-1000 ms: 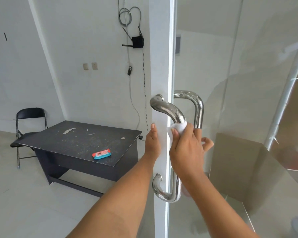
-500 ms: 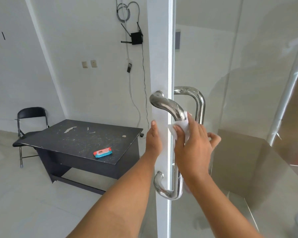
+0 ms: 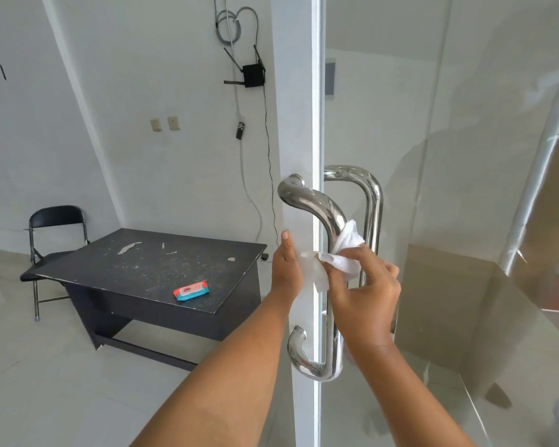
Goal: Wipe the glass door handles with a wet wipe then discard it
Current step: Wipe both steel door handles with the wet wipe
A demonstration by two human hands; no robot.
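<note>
A chrome near handle [image 3: 313, 204] curves off the edge of the glass door [image 3: 315, 91]; a second chrome handle [image 3: 373, 201] sits on the far side of the glass. My right hand [image 3: 365, 295] pinches a white wet wipe [image 3: 344, 250] that is wrapped around the near handle's bar just below its upper bend. One loose corner of the wipe hangs toward my left hand [image 3: 284, 269], which rests flat against the door's edge with fingers straight.
A dark scuffed table [image 3: 136, 269] stands to the left with a red and blue wipes pack [image 3: 191, 290] on it. A black folding chair [image 3: 55, 221] is behind it. Cables and a router [image 3: 252, 75] hang on the white wall.
My right hand has slid the wipe up the handle, then opened it out so a corner trails left. The left hand has stayed on the door edge.
</note>
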